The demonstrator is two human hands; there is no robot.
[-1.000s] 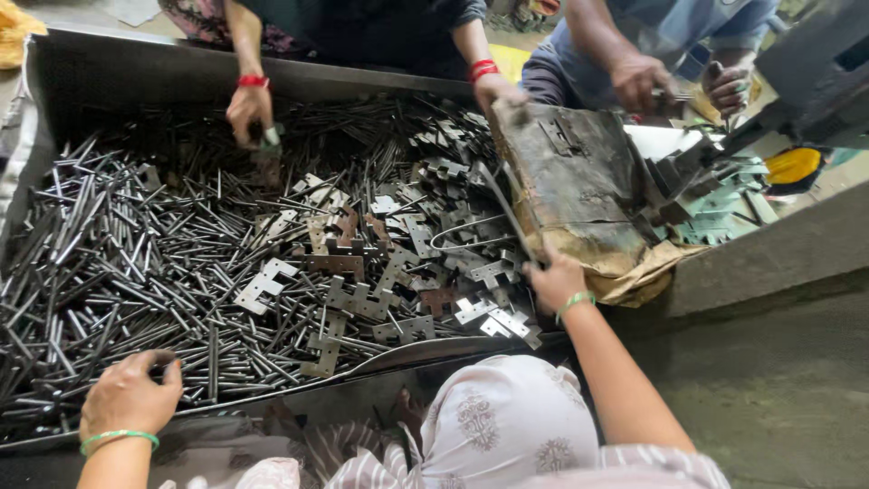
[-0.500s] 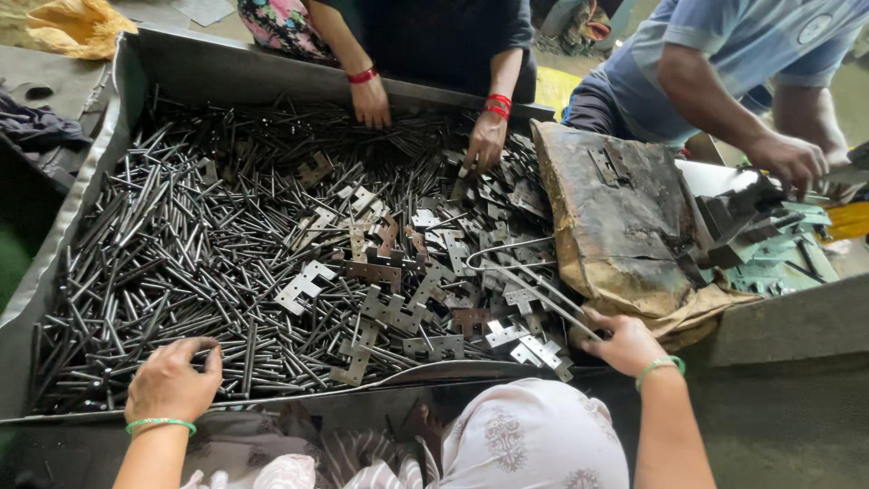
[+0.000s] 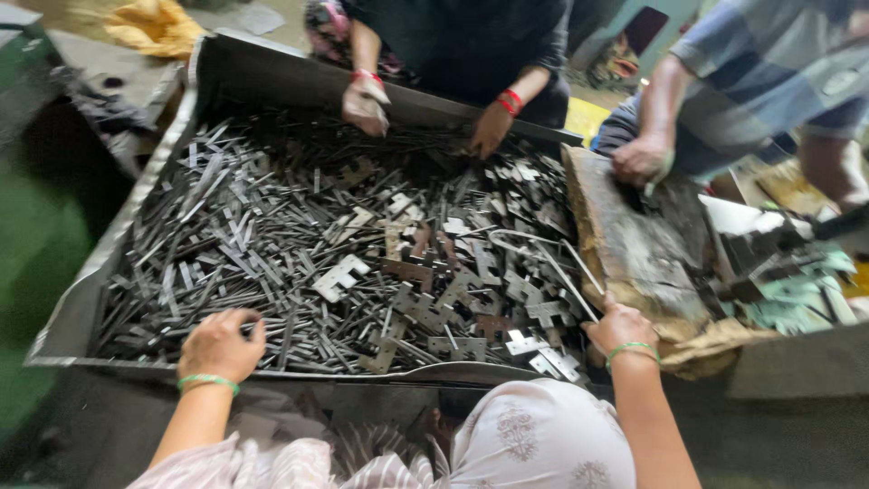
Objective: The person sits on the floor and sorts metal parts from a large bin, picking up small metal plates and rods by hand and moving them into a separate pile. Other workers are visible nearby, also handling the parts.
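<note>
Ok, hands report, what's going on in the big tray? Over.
Left hand on thin rods. Right hand at flat brackets. Co-workers' hands in tray too.

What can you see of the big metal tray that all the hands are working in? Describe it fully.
The metal tray is a large, shallow, rectangular bin of dull grey sheet metal with raised, out-sloping walls and a worn rim. It is heaped with dark metal rods on one side and flat notched brackets toward the other. The left hand rests curled on the rods by the near rim; the right hand is at the near corner. Two hands of another person reach in from the far wall.
</note>
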